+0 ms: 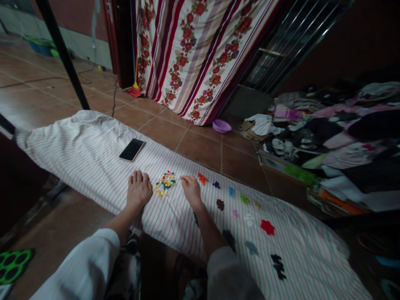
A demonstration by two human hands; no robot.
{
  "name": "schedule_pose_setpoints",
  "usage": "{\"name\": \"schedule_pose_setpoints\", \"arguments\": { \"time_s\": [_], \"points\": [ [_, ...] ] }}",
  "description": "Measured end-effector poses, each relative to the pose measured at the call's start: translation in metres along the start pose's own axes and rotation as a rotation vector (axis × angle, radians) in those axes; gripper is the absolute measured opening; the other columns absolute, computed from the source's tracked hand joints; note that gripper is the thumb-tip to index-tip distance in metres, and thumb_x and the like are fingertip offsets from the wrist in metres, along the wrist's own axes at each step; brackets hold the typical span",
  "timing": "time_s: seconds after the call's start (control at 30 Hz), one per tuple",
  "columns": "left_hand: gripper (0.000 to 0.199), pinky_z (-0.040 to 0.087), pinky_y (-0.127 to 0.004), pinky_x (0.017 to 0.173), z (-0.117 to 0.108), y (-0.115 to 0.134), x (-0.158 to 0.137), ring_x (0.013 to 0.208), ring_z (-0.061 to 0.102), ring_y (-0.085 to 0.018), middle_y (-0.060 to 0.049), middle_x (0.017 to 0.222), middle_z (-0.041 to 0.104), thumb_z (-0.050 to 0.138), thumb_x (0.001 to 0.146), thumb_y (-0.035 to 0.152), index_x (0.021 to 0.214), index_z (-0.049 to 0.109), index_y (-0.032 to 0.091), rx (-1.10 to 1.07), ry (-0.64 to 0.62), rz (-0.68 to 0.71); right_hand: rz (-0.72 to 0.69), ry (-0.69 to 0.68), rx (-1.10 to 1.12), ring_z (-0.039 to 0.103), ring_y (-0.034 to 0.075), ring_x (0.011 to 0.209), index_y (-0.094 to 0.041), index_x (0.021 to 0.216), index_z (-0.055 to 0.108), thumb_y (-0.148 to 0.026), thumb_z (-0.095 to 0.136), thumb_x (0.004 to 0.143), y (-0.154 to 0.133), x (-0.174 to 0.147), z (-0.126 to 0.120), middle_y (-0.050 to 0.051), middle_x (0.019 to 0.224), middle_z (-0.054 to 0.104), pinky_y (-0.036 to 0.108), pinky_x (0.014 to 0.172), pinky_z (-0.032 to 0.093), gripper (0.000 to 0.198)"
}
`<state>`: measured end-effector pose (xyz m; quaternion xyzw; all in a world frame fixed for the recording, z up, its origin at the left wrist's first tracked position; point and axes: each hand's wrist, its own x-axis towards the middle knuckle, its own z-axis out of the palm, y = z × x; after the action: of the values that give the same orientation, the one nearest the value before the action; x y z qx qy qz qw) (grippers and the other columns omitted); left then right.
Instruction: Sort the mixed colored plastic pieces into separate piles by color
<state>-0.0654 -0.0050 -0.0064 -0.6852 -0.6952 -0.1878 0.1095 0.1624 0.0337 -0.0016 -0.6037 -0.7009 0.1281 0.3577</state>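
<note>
My left hand [139, 189] lies palm down on the striped cloth [103, 179], fingers stretched out, at the left edge of a loose mixed pile of tiny pieces [165, 183] in yellow, green, white and red. Just right of that pile, my right hand [191, 191] is closed, thumb and fingertips together. Anything in the pinch is too small to make out. Beyond it lie sorted clusters of small pieces, among them an orange cluster [202, 179], a lime green cluster [244, 200], a red cluster [268, 227] and a black cluster [278, 266]. My right forearm partly hides a dark green cluster [196, 219].
A phone [132, 150] rests on the cloth beyond my left hand. Past the far edge are a tiled floor [200, 146], a purple basin [221, 126] and a flowered curtain [193, 54]. Clothes [337, 129] are heaped at the right. A dark pole [64, 54] rises at the left.
</note>
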Motion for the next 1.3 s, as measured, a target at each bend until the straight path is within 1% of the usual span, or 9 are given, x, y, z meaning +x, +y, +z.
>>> {"name": "schedule_pose_setpoints", "arguments": {
  "time_s": [0.17, 0.3, 0.47, 0.6, 0.73, 0.87, 0.97, 1.13, 1.3],
  "points": [
    [0.04, 0.033, -0.051, 0.106, -0.001, 0.0, 0.0, 0.131, 0.045, -0.038, -0.026, 0.133, 0.054, 0.038, 0.09, 0.029, 0.118, 0.058, 0.007, -0.005, -0.002, -0.001, -0.057, -0.121, -0.087, 0.059, 0.019, 0.089, -0.024, 0.097, 0.075, -0.018, 0.05, 0.088, -0.025, 0.013, 0.019, 0.006, 0.091, 0.067, 0.03, 0.086, 0.045, 0.027],
    [0.04, 0.034, -0.051, 0.105, -0.002, 0.001, 0.0, 0.13, 0.046, -0.039, -0.026, 0.132, 0.054, 0.039, 0.09, 0.029, 0.116, 0.058, 0.007, 0.009, -0.007, 0.003, -0.045, -0.199, -0.154, 0.057, 0.019, 0.093, -0.025, 0.099, 0.076, -0.015, 0.051, 0.089, -0.036, 0.025, 0.027, 0.007, 0.094, 0.066, 0.028, 0.088, 0.043, 0.029],
    [0.039, 0.034, -0.05, 0.105, -0.002, 0.001, 0.001, 0.13, 0.046, -0.038, -0.026, 0.132, 0.054, 0.038, 0.09, 0.028, 0.116, 0.058, 0.007, 0.02, -0.004, 0.005, -0.015, -0.229, -0.229, 0.056, 0.019, 0.095, -0.024, 0.098, 0.075, -0.016, 0.047, 0.091, -0.038, 0.034, 0.03, 0.007, 0.096, 0.066, 0.027, 0.09, 0.041, 0.03],
    [0.04, 0.034, -0.051, 0.106, -0.002, 0.001, 0.001, 0.131, 0.045, -0.038, -0.026, 0.134, 0.054, 0.039, 0.089, 0.028, 0.118, 0.058, 0.007, 0.007, -0.012, -0.006, 0.008, -0.238, -0.286, 0.056, 0.019, 0.097, -0.023, 0.104, 0.073, -0.022, 0.047, 0.093, -0.037, 0.041, 0.03, 0.007, 0.099, 0.066, 0.026, 0.089, 0.04, 0.028],
    [0.042, 0.033, -0.051, 0.107, -0.002, 0.001, 0.002, 0.132, 0.044, -0.037, -0.027, 0.135, 0.052, 0.038, 0.089, 0.027, 0.12, 0.057, 0.006, -0.041, -0.019, -0.02, 0.011, -0.3, -0.337, 0.055, 0.019, 0.098, -0.025, 0.109, 0.072, -0.022, 0.05, 0.092, -0.037, 0.048, 0.033, 0.007, 0.102, 0.065, 0.026, 0.087, 0.039, 0.028],
    [0.042, 0.033, -0.051, 0.107, -0.002, 0.001, 0.001, 0.133, 0.044, -0.037, -0.027, 0.136, 0.052, 0.038, 0.09, 0.028, 0.12, 0.057, 0.007, -0.042, -0.021, -0.017, -0.049, -0.343, -0.339, 0.055, 0.021, 0.095, -0.026, 0.104, 0.073, -0.021, 0.051, 0.091, -0.037, 0.054, 0.036, 0.008, 0.098, 0.065, 0.028, 0.084, 0.04, 0.027],
    [0.042, 0.033, -0.052, 0.106, -0.001, 0.001, 0.001, 0.133, 0.043, -0.037, -0.026, 0.137, 0.052, 0.037, 0.09, 0.028, 0.121, 0.057, 0.008, -0.024, -0.026, -0.011, -0.071, -0.347, -0.327, 0.055, 0.021, 0.091, -0.025, 0.101, 0.073, -0.017, 0.053, 0.088, -0.037, 0.056, 0.037, 0.008, 0.095, 0.064, 0.029, 0.082, 0.041, 0.024],
    [0.041, 0.033, -0.052, 0.106, 0.0, 0.0, 0.001, 0.134, 0.043, -0.036, -0.025, 0.137, 0.052, 0.038, 0.09, 0.028, 0.12, 0.057, 0.008, -0.025, -0.024, -0.015, -0.146, -0.321, -0.278, 0.053, 0.019, 0.09, -0.022, 0.091, 0.068, -0.013, 0.06, 0.082, -0.038, 0.057, 0.035, 0.006, 0.092, 0.064, 0.029, 0.084, 0.04, 0.015],
    [0.04, 0.033, -0.051, 0.107, -0.004, 0.002, 0.001, 0.133, 0.044, -0.037, -0.026, 0.135, 0.053, 0.037, 0.09, 0.027, 0.116, 0.058, 0.007, -0.028, -0.019, -0.006, -0.236, -0.281, -0.211, 0.054, 0.018, 0.088, -0.02, 0.083, 0.063, -0.012, 0.057, 0.083, -0.039, 0.055, 0.035, 0.004, 0.089, 0.066, 0.029, 0.085, 0.04, 0.01]
  ]
}}
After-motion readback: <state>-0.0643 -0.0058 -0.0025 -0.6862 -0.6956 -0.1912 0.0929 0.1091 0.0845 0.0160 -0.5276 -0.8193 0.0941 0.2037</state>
